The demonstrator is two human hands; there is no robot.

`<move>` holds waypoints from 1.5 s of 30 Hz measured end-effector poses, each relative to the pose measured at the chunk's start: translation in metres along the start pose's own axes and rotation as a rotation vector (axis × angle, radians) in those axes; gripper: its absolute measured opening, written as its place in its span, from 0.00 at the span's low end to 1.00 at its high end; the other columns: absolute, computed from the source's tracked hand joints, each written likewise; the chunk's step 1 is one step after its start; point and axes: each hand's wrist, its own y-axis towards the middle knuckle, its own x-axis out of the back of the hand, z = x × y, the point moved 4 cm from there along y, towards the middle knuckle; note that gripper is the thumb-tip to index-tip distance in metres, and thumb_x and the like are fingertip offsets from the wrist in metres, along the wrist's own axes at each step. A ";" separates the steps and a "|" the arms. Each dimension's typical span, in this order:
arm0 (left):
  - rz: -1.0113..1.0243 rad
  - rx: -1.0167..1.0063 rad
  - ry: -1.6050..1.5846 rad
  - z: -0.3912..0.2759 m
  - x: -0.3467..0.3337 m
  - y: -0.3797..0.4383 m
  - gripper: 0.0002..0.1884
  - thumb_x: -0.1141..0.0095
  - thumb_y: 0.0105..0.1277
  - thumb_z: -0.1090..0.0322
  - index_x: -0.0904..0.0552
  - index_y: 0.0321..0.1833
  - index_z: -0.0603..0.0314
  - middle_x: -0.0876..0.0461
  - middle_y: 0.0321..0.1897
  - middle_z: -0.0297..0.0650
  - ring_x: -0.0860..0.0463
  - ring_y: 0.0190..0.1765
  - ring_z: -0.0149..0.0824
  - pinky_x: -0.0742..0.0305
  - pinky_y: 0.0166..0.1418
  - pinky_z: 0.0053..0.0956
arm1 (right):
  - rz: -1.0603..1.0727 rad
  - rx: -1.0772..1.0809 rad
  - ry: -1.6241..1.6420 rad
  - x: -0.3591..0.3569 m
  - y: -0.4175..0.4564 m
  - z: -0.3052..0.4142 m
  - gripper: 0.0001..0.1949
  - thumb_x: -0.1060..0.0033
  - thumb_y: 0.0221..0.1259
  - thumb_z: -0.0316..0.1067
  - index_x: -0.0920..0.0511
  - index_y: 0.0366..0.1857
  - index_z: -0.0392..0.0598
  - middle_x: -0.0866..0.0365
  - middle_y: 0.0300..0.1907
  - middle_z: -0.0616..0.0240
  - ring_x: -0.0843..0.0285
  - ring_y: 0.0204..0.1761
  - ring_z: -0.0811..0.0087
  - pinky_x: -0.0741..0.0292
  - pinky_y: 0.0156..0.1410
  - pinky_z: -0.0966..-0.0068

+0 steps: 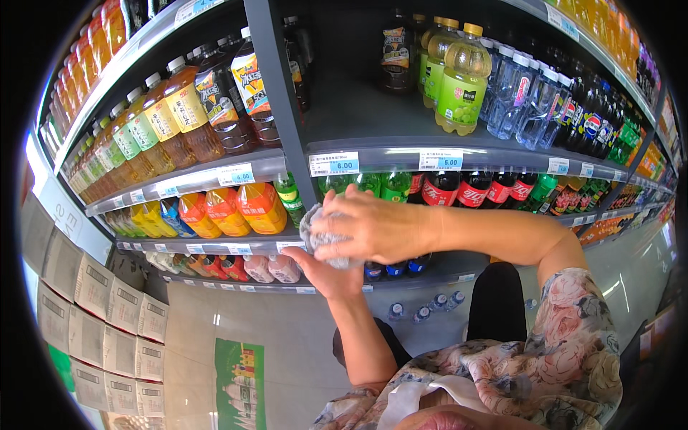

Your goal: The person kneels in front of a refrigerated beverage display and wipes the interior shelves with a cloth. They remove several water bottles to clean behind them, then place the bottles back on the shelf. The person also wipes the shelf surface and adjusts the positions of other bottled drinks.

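Note:
A crumpled grey cloth (328, 231) is between my two hands, in front of the shelf upright. My right hand (371, 226) lies over the cloth with its fingers bent around it. Below it, my left hand (336, 274) has its thumb pointing out to the left; its other fingers are hidden behind the cloth and my right hand, so its hold on the cloth is unclear. Just behind stand green bottles (395, 185) and red-labelled cola bottles (441, 188). Above, green-labelled grape drink bottles (463, 80) stand on the middle shelf (355, 126), near clear bottles (518, 97).
Tea bottles (183, 102) fill the left shelf, with orange juice bottles (260, 207) below. Price tags line the shelf edges. Stacked cardboard boxes (88, 317) stand at the lower left. Several small bottles (422, 313) are on the floor near my legs. A green poster (239, 376) lies at the lower left.

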 end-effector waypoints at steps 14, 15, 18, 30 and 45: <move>0.100 0.005 0.459 -0.017 0.014 0.001 0.52 0.66 0.63 0.22 0.53 0.79 0.56 0.40 0.71 0.63 0.31 0.68 0.57 0.31 0.66 0.39 | 0.438 -1.102 -0.417 -0.024 -0.008 -0.381 0.19 0.48 0.61 0.38 0.21 0.56 0.46 0.25 0.62 0.50 0.27 0.64 0.53 0.26 0.62 0.54; 0.114 0.016 0.475 -0.018 0.014 0.001 0.52 0.66 0.63 0.22 0.53 0.79 0.57 0.39 0.70 0.63 0.30 0.67 0.57 0.31 0.66 0.38 | 0.453 -1.057 -0.422 -0.026 -0.011 -0.396 0.19 0.49 0.62 0.37 0.21 0.56 0.46 0.24 0.61 0.50 0.25 0.62 0.52 0.26 0.62 0.53; 0.087 -0.006 0.518 -0.024 0.014 -0.002 0.54 0.65 0.62 0.22 0.50 0.78 0.63 0.35 0.67 0.64 0.25 0.63 0.55 0.30 0.65 0.38 | 0.533 -0.976 -0.417 -0.029 -0.008 -0.432 0.19 0.54 0.65 0.38 0.21 0.56 0.49 0.24 0.61 0.51 0.25 0.62 0.51 0.27 0.64 0.54; 0.168 -0.162 0.421 -0.032 0.017 -0.001 0.49 0.60 0.66 0.29 0.42 0.74 0.70 0.27 0.59 0.63 0.19 0.51 0.51 0.27 0.60 0.40 | 0.094 -0.667 -0.038 -0.016 -0.026 -0.441 0.21 0.51 0.65 0.46 0.22 0.59 0.52 0.23 0.60 0.55 0.25 0.60 0.56 0.30 0.65 0.66; 0.116 -0.151 0.703 -0.053 0.024 -0.010 0.48 0.55 0.64 0.30 0.36 0.69 0.74 0.23 0.55 0.60 0.18 0.50 0.47 0.27 0.59 0.39 | 0.208 -1.077 0.019 0.034 -0.008 -0.235 0.11 0.49 0.59 0.33 0.16 0.36 0.45 0.16 0.34 0.52 0.17 0.43 0.54 0.24 0.50 0.61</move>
